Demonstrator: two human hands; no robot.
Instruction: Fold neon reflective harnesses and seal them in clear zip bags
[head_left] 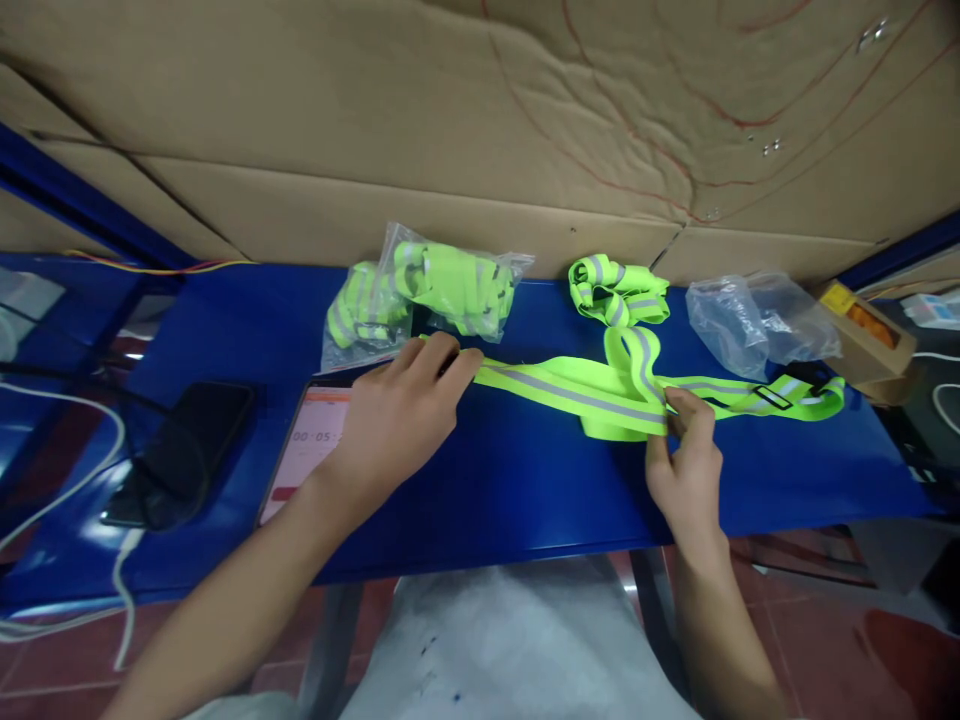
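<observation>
A neon yellow-green reflective strap [555,385] with a grey stripe stretches between my two hands above the blue table. My left hand [409,400] has its fingers closed on the strap's left end, over the top of a phone [307,420] that shows a timer. My right hand [686,465] pinches the strap near its middle, where it loops and folds. Beyond that hand the strap runs on to a black buckle [771,398] at the right. A bundled strap of the same kind [619,290] lies behind, close to the cardboard wall.
Two clear bags with folded straps [454,285] lie at the back left. A crumpled clear plastic bag [750,320] and a small cardboard box [866,340] are at the right. A dark phone [187,450] with a white cable [124,590] rests on the left. Cardboard [375,110] stands behind the blue table [487,500].
</observation>
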